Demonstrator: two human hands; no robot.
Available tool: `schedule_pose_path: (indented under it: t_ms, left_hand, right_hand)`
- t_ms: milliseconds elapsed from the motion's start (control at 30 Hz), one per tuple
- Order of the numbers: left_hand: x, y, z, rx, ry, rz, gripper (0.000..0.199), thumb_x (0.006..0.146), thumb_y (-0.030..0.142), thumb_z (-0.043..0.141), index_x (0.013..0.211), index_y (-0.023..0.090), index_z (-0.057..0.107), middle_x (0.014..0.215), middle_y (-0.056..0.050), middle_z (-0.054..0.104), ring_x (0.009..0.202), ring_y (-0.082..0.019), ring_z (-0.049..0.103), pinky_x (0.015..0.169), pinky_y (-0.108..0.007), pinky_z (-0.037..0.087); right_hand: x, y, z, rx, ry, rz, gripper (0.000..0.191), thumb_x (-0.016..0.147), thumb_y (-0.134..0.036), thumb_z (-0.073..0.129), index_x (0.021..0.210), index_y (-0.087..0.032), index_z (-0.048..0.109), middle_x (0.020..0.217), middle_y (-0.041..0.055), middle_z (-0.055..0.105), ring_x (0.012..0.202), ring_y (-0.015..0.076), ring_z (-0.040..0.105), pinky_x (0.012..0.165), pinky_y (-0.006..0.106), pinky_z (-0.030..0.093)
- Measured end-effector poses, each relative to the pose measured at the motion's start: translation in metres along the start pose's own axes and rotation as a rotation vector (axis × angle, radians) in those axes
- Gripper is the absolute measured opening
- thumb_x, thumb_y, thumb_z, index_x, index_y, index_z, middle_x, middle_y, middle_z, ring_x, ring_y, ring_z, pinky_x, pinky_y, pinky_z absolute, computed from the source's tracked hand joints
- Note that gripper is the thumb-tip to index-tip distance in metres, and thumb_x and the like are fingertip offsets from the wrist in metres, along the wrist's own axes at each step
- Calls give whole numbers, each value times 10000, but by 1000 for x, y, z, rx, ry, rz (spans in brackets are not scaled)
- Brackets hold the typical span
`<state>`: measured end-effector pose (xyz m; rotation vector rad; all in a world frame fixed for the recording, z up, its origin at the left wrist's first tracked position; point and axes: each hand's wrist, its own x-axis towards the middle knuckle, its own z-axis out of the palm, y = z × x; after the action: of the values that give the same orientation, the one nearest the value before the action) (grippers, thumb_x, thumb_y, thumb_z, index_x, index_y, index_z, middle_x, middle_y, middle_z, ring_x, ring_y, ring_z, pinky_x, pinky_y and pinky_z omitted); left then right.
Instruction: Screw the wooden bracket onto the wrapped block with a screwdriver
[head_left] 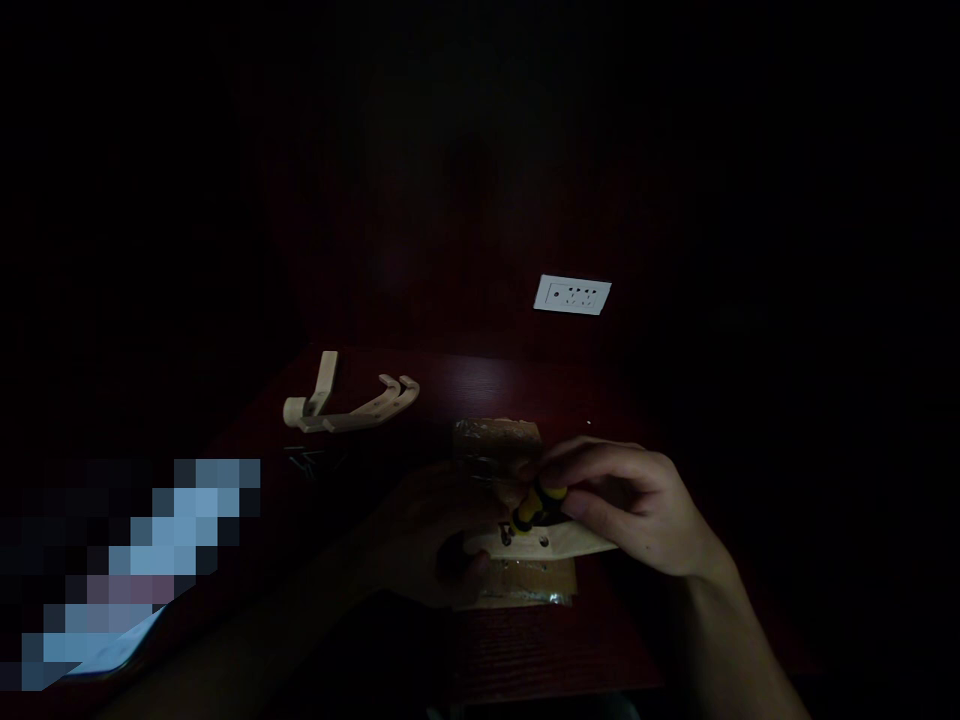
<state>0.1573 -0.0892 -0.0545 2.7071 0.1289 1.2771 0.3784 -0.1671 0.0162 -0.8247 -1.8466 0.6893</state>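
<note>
My right hand is closed around a screwdriver with a yellow and black handle. The tool leans over a pale wooden piece with round holes, near its left hole; shadow hides the tip. In deep shade, my left hand grips the left end of that wooden piece, its thumb along the near side. Beneath both lies a brown cardboard piece wrapped in shiny tape, which sticks out in front of and behind the wood.
Curved wooden parts lie at the back left of the dark red table. Several thin, dark slivers, probably screws, lie before them. A lit, pixelated screen is at the left. A white socket plate is on the back panel.
</note>
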Motion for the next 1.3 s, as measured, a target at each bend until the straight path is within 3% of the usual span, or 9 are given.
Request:
schedule_pose_path:
  t_ms: [300,500,733,933,1300]
  left_hand:
    - [3,2,-2,-56,-31,-28,456,720,250,566,1169,212,503,1107,-71,673,1041,-206,628,903,-397,524]
    - [1,5,-1,-86,27,-50,457,720,220,567,1172,222,497,1076,-65,674,1025,-206,630,901,-408,527]
    - [5,7,-3,-112,6,-70,470,707,195,567,1169,232,491,1059,-52,679,1015,-201,629,910,-396,519]
    - [6,8,-3,-114,18,-88,454,694,205,587,1141,236,511,1073,-52,679,1011,-202,633,905,-380,520]
    - [0,4,1,-86,0,-68,488,706,229,592,1184,221,492,1092,-55,662,1041,-197,607,905,-387,513]
  right_hand:
    - [-4,2,2,54,7,44,217,848,-154,594,1050,-211,650,1105,99,669,1015,205,632,808,343,548]
    - [-6,3,2,31,23,60,204,837,-184,618,1036,-214,656,1032,85,694,980,195,649,780,309,553]
    - [-2,1,3,108,19,34,194,799,-145,660,983,-202,648,1013,78,681,935,176,648,787,313,547]
    - [-6,0,6,177,19,92,193,837,-148,613,1021,-206,603,1123,104,658,1024,205,629,816,353,544]
    - [-6,4,5,60,79,63,209,787,-142,671,982,-205,628,981,65,689,893,172,655,750,301,556]
